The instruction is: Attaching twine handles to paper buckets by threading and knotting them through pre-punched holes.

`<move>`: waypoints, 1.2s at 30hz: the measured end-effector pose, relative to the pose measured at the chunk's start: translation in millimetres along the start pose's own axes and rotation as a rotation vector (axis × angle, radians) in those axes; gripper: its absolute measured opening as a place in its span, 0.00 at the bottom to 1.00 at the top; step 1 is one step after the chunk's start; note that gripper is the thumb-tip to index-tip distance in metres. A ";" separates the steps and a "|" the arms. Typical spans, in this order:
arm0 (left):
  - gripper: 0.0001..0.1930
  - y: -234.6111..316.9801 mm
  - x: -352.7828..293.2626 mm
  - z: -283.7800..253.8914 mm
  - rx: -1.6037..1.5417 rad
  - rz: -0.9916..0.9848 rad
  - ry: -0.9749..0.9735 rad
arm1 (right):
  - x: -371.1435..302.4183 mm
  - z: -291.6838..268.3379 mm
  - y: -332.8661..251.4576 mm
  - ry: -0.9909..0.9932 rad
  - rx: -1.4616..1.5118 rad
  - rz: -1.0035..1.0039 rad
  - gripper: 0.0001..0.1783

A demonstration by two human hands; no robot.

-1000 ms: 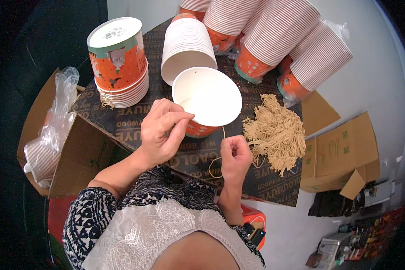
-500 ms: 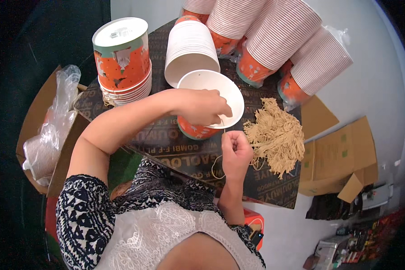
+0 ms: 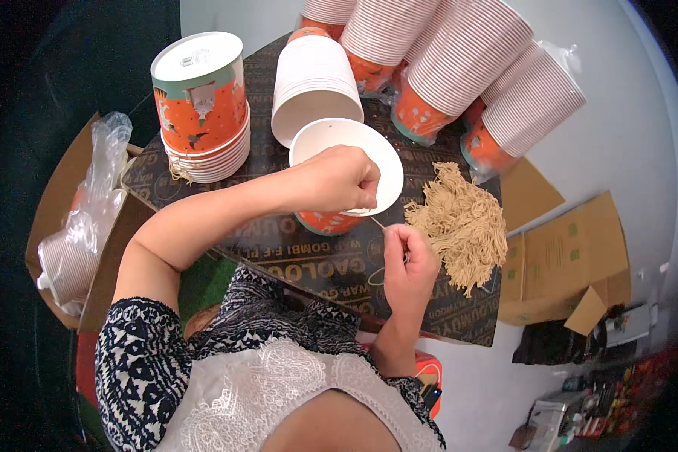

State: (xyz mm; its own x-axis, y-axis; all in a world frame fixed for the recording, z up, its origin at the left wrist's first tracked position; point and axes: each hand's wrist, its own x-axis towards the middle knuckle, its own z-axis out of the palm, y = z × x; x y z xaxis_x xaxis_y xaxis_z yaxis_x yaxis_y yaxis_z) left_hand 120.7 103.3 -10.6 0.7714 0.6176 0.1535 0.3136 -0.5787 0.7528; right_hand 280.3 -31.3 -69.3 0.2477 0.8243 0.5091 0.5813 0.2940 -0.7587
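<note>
A white paper bucket [image 3: 384, 162] with an orange printed outside stands at the near middle of the table, its mouth tilted toward me. My left hand [image 3: 339, 179] reaches over its mouth, fingers closed at the inside of the near rim; what they pinch is hidden. Just outside that rim, to the right, my right hand [image 3: 413, 264] pinches a thin beige string [image 3: 378, 223]. One stretch runs taut from these fingers up to the rim beside my left fingertips. A loop of it hangs left of my right hand. Right of the bucket lies a heap of beige strings [image 3: 459, 226].
Nested white buckets [image 3: 316, 75] lie on their side behind. A lidded orange stack [image 3: 203, 113] stands at the left. Several bagged bucket stacks [image 3: 459, 68] fill the back right. Cardboard boxes stand beside the dark table [image 3: 331, 260], one holding bagged buckets [image 3: 71, 260], another at the right [image 3: 569, 256].
My right hand has moved right and slightly down, away from the rim, drawing the string out straight. My left hand has turned a little, its fingers curled more tightly at the rim.
</note>
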 end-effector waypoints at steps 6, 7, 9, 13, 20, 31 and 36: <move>0.06 -0.5 3.0 7.4 -0.098 0.028 -0.048 | 22.9 9.1 2.2 0.073 -0.094 -0.270 0.02; 0.06 -0.2 3.4 7.8 -0.148 0.018 -0.070 | 26.1 10.2 3.9 0.078 -0.106 -0.283 0.02; 0.06 -3.8 5.7 11.0 -0.210 0.015 -0.079 | 28.5 10.6 7.1 0.055 -0.076 -0.237 0.04; 0.05 -1.4 10.8 10.6 -0.486 -0.130 -0.141 | 28.6 9.9 18.3 -0.009 0.096 -0.100 0.04; 0.04 -0.8 14.6 13.1 -0.729 -0.235 -0.170 | 30.8 -2.1 13.4 -0.116 0.249 0.032 0.05; 0.03 1.8 15.3 14.3 -0.640 -0.150 -0.246 | 47.7 -27.6 10.4 -0.188 0.115 -0.059 0.04; 0.03 3.5 15.7 15.1 -0.561 -0.121 -0.247 | 51.4 -24.3 -7.5 -0.259 0.392 0.089 0.02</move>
State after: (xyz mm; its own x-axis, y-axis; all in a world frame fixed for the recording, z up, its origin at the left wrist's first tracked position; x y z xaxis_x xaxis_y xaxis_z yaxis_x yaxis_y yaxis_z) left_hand 142.3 102.8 -15.2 0.8747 0.4814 -0.0561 0.1201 -0.1032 0.9874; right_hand 307.5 -2.9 -27.6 0.0528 0.9336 0.3545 0.2183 0.3356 -0.9164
